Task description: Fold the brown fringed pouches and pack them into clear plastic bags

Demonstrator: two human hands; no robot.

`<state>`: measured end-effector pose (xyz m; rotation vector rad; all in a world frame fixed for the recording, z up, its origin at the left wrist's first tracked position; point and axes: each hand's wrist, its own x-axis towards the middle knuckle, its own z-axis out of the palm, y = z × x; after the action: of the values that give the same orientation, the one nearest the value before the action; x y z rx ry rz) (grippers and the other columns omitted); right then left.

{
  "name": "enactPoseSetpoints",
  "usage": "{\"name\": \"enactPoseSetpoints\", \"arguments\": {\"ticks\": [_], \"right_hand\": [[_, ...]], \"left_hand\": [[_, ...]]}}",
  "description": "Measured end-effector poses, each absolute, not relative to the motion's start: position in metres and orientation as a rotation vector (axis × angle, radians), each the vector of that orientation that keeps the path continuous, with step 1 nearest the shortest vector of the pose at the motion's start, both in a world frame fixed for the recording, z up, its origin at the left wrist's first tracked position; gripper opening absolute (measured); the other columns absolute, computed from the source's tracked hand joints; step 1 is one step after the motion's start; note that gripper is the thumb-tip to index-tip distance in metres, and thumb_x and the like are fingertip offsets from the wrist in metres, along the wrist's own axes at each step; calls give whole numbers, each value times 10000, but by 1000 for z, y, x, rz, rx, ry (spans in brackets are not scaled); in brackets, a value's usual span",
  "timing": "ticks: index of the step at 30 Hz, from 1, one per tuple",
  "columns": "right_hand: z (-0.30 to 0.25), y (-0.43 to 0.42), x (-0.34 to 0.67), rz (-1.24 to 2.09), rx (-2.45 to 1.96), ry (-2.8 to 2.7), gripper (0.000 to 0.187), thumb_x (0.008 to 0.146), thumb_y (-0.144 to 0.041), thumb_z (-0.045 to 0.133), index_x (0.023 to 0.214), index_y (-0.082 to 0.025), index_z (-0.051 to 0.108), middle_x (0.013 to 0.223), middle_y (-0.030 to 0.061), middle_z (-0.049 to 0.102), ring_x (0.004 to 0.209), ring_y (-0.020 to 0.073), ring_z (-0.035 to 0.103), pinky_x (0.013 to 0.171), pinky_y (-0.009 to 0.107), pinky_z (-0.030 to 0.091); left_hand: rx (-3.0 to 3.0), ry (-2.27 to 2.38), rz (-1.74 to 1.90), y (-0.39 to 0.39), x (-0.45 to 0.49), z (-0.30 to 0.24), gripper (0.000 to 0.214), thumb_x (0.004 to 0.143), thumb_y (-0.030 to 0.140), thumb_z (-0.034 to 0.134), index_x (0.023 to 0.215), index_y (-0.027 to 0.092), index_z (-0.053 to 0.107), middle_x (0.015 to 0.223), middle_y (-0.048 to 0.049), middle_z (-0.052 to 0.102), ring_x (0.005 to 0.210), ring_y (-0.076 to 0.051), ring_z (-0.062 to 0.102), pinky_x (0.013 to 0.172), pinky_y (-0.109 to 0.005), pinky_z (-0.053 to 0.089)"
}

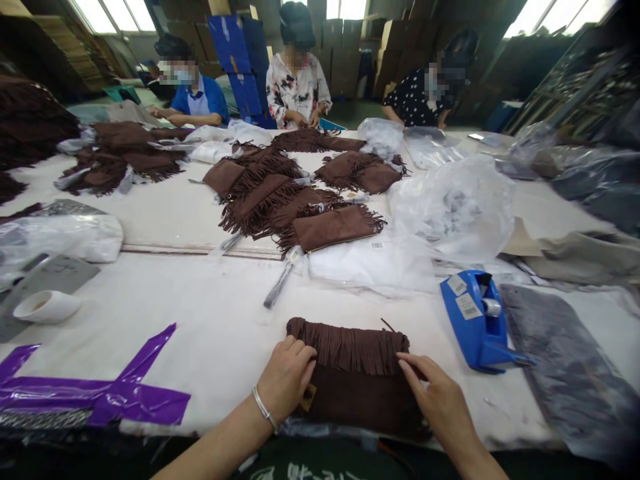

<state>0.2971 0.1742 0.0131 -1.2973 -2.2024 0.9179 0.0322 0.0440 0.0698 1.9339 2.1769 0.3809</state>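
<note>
A dark brown suede bag with a long fringe (355, 380) lies flat on the white-covered table just in front of me. My left hand (287, 380) presses on its left side, with the fingers over the fringe, and a silver bangle sits on that wrist. My right hand (440, 400) grips the bag's right edge with its fingertips. A small tan tag (309, 397) shows beside my left palm, partly hidden by it. The bag's lower edge is out of sight near the table's front edge.
A blue tape dispenser (475, 320) stands right of the bag, beside a grey plastic-wrapped sheet (565, 373). Purple plastic strips (95, 393) lie at the left. Several fringed bags (295, 200) and clear plastic bags (450, 207) are further on, with several co-workers across the table.
</note>
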Motion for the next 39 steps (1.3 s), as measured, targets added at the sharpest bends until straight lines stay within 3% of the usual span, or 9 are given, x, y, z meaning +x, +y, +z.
{"name": "enactPoseSetpoints", "arguments": {"ticks": [5,8,12,17,22,26,30,34,39], "right_hand": [[15,140,301,1246,-1136,-2233,271,864,-445,484,985,-284,664,937,13,679,844,172,628,780,256,498],[21,169,312,1207,-1364,-2004,338,836,-501,505,1037,-270,648,929,20,679,770,158,627,742,237,500],[19,241,309,1539,-1666,-1734,459,803,-574,504,1023,-190,624,976,96,684,887,211,644,805,302,505],[14,273,289,2101,-1726,-1633,674,749,-722,432,860,-94,649,716,167,683,612,254,661,609,405,544],[13,258,284,2460,-1347,-1064,515,825,-585,475,1055,-148,623,1009,133,687,884,199,660,732,286,528],[4,246,284,2248,-1173,-709,374,802,-406,602,1124,-215,597,1096,59,668,1023,166,611,863,252,497],[-2,226,287,1847,-1209,-798,490,765,-355,647,1229,-263,520,1069,20,677,1069,170,591,971,300,454],[-1,195,291,1382,-1272,-1555,460,836,-393,545,1274,-260,494,1199,45,623,1197,219,501,1089,458,318],[5,152,297,1090,-728,-2445,455,857,-297,502,1308,-341,458,1371,-24,471,1310,237,362,1119,501,251]], "left_hand": [[1891,2037,527,28,40,77,119,867,135,492,907,181,593,837,-49,583,818,-204,493,768,-372,450],[1906,1956,723,30,34,85,132,898,170,471,928,185,599,812,-42,589,798,-186,497,770,-357,452],[2035,1947,818,63,24,90,168,912,188,453,1008,182,591,897,-58,605,888,-190,508,843,-369,446],[2165,1925,572,118,31,67,215,874,209,521,1080,181,573,1069,-75,611,1113,-231,489,1065,-497,288],[2061,1967,408,124,45,49,191,910,249,461,1059,207,573,1007,-49,632,1031,-209,547,1084,-537,225],[2029,1935,432,115,45,53,241,910,242,465,1140,214,532,1102,-54,619,1078,-210,533,1078,-515,263],[2046,1899,473,111,44,60,286,886,243,520,1168,193,527,1185,-81,599,1128,-229,520,1066,-532,292],[2105,1882,618,100,38,68,300,886,241,520,1181,191,534,1240,-100,573,1184,-231,495,1078,-550,272],[1886,2147,956,67,-8,75,261,907,244,476,1141,224,589,1208,-65,604,1160,-188,524,1090,-472,302]]}}
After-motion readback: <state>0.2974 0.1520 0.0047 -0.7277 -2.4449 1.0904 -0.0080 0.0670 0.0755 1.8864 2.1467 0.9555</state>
